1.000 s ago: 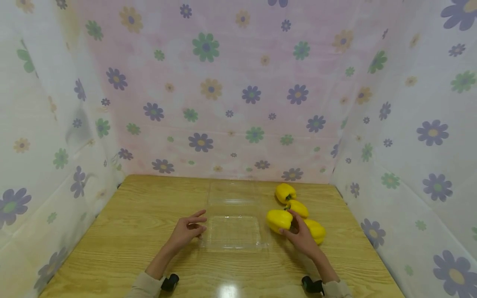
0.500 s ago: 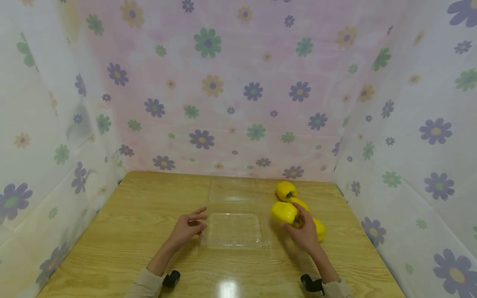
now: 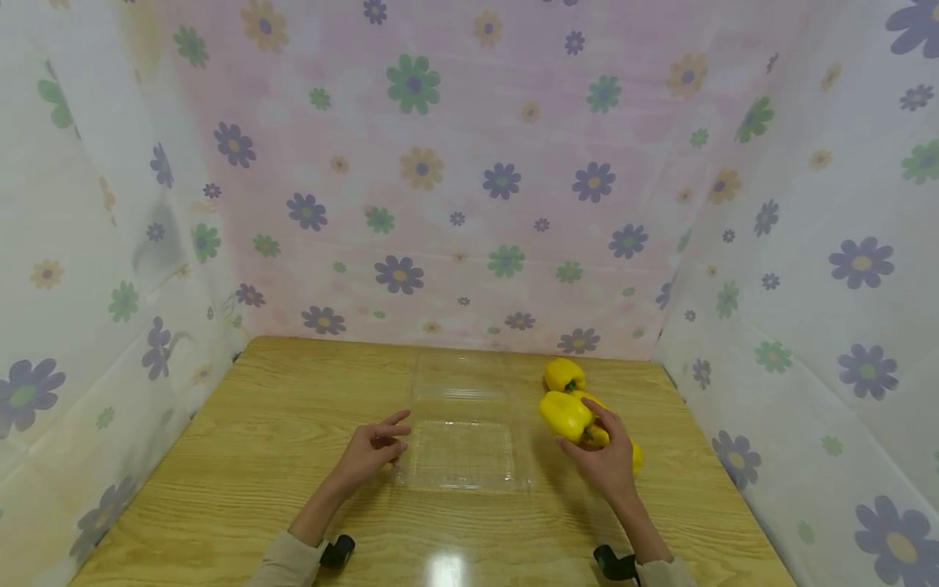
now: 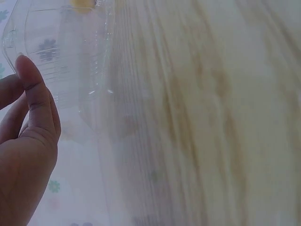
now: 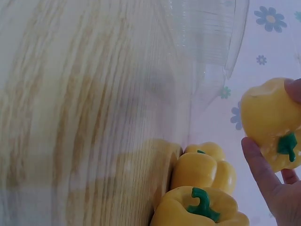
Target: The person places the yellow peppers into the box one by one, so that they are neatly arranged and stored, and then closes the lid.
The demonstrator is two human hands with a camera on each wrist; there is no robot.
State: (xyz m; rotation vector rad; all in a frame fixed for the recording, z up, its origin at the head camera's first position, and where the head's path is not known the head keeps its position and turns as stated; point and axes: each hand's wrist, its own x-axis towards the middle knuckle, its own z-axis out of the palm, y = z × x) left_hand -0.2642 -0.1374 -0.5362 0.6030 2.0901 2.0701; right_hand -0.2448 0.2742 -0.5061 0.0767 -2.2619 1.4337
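My right hand (image 3: 607, 456) grips a yellow bell pepper (image 3: 566, 416) between thumb and fingers, above the other peppers. Its green stem faces back toward the palm in the right wrist view. Under and behind it lie more yellow bell peppers (image 5: 200, 209), partly hidden by the hand and the held one. A clear plastic clamshell container (image 3: 464, 487) stands mid-table with its lid (image 3: 458, 393) folded back. At its left rim, my left hand (image 3: 364, 451) pinches the edge with thumb and fingertips; the other fingers reach out loosely.
The wood-grain table (image 3: 308, 391) reaches back to a flower-printed cloth (image 3: 455, 130), which also hangs along both sides. The far yellow pepper (image 3: 564, 375) lies near the table's back edge. Black wrist cameras (image 3: 338, 552) sit by each sleeve.
My right hand has raised the bell pepper and carried it slightly right and away, over the others, turning it a little. The left hand stays at the container's rim.
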